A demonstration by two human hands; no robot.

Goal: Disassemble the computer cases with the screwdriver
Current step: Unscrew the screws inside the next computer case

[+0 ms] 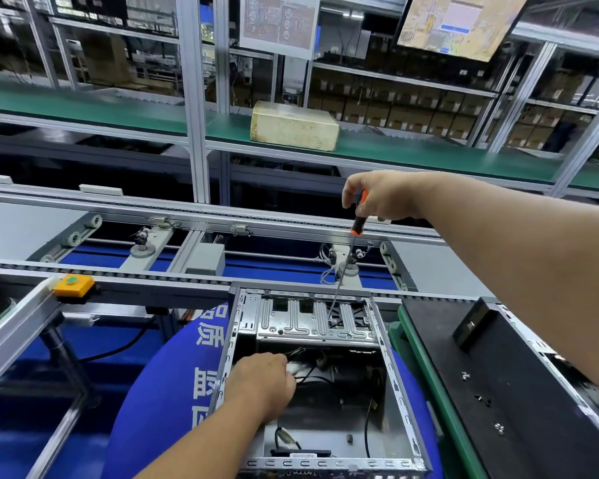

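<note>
Open case (400,395) below both hands, lid off, resting on a blue cloth (159,385) just this side of the conveyor (118,209). Silver bracket (312,319) across the far part of the case, directly beneath the right hand. Black panel (519,385) lying flat under the right forearm, a few loose screws (465,375) scattered on it. Beige box (293,126) on the green shelf, beyond and above the right hand. Right hand (384,195) raised over the case, fingers curled round the handle of the screwdriver (346,257); shaft slanting down and left, tip on the bracket. Left hand (260,385) down inside the case, nearer than the bracket, fingers curled over black cables (312,378); whether gripping them, impossible to tell. Orange button (74,284) on the rail, far left of the left hand.
</note>
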